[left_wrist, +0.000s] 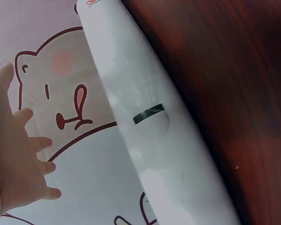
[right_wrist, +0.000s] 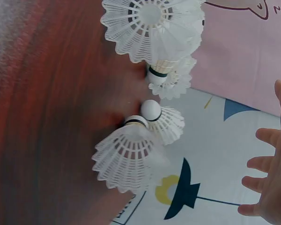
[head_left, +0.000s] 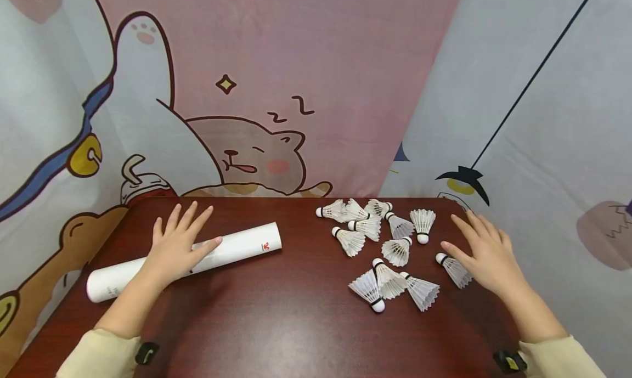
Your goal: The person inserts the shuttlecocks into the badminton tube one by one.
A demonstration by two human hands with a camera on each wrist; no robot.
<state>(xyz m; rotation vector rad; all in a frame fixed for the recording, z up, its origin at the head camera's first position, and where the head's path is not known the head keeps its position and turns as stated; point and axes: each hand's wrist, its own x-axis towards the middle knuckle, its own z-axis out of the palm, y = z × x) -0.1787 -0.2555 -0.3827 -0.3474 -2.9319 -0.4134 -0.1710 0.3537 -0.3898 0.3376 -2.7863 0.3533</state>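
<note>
My left hand (head_left: 175, 252), fingers spread, hovers over a long white shuttlecock tube (head_left: 247, 243) lying slantwise on the left of the table. In the left wrist view the same tube (left_wrist: 136, 84) shows a dark strip on its side, and the hand (left_wrist: 21, 150) stands apart from it. At the right, my right hand (head_left: 489, 254) is also spread, with nothing held. Beneath its thumb side lies a single white shuttlecock (head_left: 455, 269), partly covered by the hand in the head view. A nearby shuttlecock (head_left: 422, 224) rests cork toward me.
Several more shuttlecocks lie in a loose group (head_left: 365, 219) at the back right, and three overlap (head_left: 387, 282) nearer the front. The dark red-brown table (head_left: 276, 323) ends at a cartoon-printed cloth (head_left: 345, 92) behind and at both sides.
</note>
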